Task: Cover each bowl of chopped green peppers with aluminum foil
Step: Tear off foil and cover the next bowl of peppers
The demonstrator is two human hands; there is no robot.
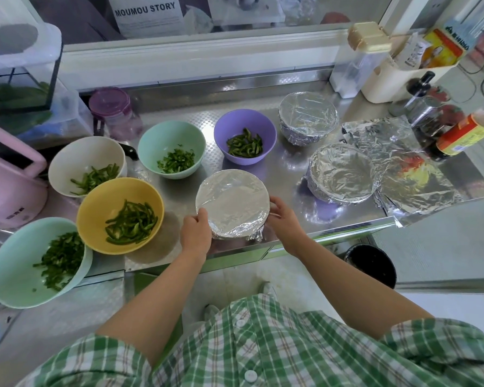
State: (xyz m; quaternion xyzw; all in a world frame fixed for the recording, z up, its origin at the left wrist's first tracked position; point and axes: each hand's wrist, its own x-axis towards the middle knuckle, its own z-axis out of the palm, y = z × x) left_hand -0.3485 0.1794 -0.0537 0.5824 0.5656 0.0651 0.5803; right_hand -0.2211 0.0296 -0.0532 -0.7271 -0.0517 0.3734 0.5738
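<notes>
Forearms (165, 289) outstretched — left hand (195, 233) and right hand (285, 219) clasp the foil-covered bowl (232, 201).

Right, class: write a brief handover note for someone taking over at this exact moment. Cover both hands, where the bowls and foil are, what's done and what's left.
Hands: left hand grips the left side of the front bowl; right hand grips its right side.
Done: front bowl, right bowl and back-right bowl are foiled.
Left: five open bowls of peppers: purple bowl, green bowl, white bowl, yellow bowl, near-left bowl.
Foil sheets lie at the far right of the counter.
</notes>
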